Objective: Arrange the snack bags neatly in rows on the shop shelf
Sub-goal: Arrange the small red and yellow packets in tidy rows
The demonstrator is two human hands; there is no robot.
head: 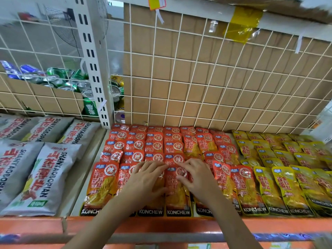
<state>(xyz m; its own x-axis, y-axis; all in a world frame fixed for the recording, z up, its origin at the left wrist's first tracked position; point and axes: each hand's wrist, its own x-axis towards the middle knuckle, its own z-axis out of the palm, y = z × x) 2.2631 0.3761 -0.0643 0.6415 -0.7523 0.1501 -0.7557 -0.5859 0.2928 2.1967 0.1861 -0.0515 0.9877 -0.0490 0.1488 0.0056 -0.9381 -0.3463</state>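
1. Hands were both down on the front row of the red snack bags (100, 184), low on the shelf (161, 223) and close to its orange front edge.
2. I saw the left hand (147, 178) lying flat, fingers straight and spread, on bags that sat side by side. I think flat fingers were a good choice, since they can slide a bag and not crush it.
3. The right hand (195, 178) had its fingers bent a little, with the tips on the top of the middle red bag (177, 193). I could not tell if it pinched the bag or only touched it.
4. The red bags lay in rows, each row partly over the one behind, like roof tiles. I think that was so the round sign on every bag could show.
5. The front bags had their bottom ends near the front edge. I think that edge helped make the row straight.
6. Some red bags further back sat a bit crooked, so I judged the job was not done.
7. The yellow snack bags (287, 186) lay just beside the red ones on the right. The grey bags (45, 177) lay on the left. Keeping one kind together makes it easy to find.
8. The wire grid (215, 78) stood behind the last row and would stop bags from falling off the back.
9. Shiny bags slip, so I would push slowly.
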